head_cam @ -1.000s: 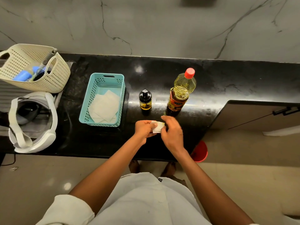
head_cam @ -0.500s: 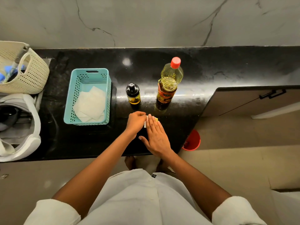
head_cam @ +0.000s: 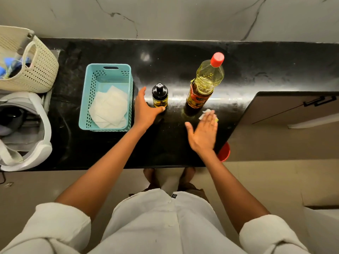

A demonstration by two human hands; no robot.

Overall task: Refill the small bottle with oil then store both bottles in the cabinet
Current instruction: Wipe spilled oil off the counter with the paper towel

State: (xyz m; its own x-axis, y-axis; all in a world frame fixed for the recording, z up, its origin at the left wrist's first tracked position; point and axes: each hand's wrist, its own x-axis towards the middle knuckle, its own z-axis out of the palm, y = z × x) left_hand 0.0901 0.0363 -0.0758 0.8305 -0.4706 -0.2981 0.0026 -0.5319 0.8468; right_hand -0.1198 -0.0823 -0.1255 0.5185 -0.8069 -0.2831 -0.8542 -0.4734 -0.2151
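A small dark-capped bottle (head_cam: 159,96) with yellow oil stands on the black counter (head_cam: 183,57). Right of it stands a large oil bottle (head_cam: 204,83) with a red cap and an orange label. My left hand (head_cam: 145,109) is open just left of the small bottle, its thumb touching the bottle's base. My right hand (head_cam: 203,132) lies flat, fingers pressing a folded white tissue (head_cam: 206,114) onto the counter in front of the large bottle. A cabinet door (head_cam: 293,109) with a black handle is at the right.
A teal basket (head_cam: 86,99) holding white tissues sits left of my left hand. Further left are a cream woven basket (head_cam: 42,70) and a white headset (head_cam: 34,136). A red bin (head_cam: 224,153) stands on the floor below the counter edge.
My hands have parted. The left one let go of the tissue and moved up to the small bottle. The right slid the tissue rightward along the counter.
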